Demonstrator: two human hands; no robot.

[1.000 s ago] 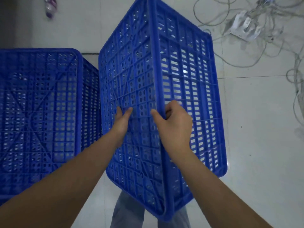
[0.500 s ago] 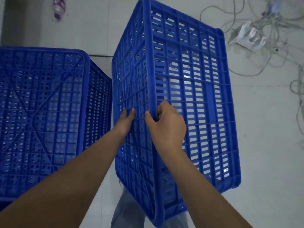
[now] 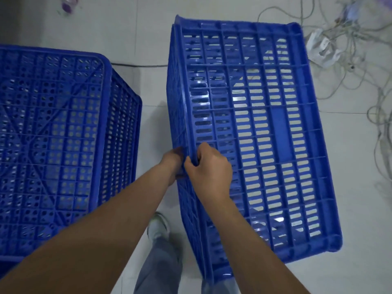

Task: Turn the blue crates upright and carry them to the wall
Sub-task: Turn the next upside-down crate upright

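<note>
A blue slatted crate (image 3: 265, 128) stands on its long side in front of me, its slotted side wall facing up and its perforated bottom facing left. My right hand (image 3: 209, 172) grips the top edge where bottom and side meet, thumb on the left. My left hand (image 3: 175, 161) presses flat against the crate's bottom, mostly hidden behind that edge. A second blue crate (image 3: 55, 132) sits upside down on the floor to the left, its perforated bottom facing up.
Pale tiled floor all around. A tangle of white cables and a power strip (image 3: 322, 49) lie at the upper right. A small bottle (image 3: 67, 3) lies at the top left. My legs and one shoe (image 3: 158, 227) are below, between the crates.
The held crate has tipped further to the right, so its slotted side now faces up and its bottom is nearly edge-on. Both hands stayed on the same edge.
</note>
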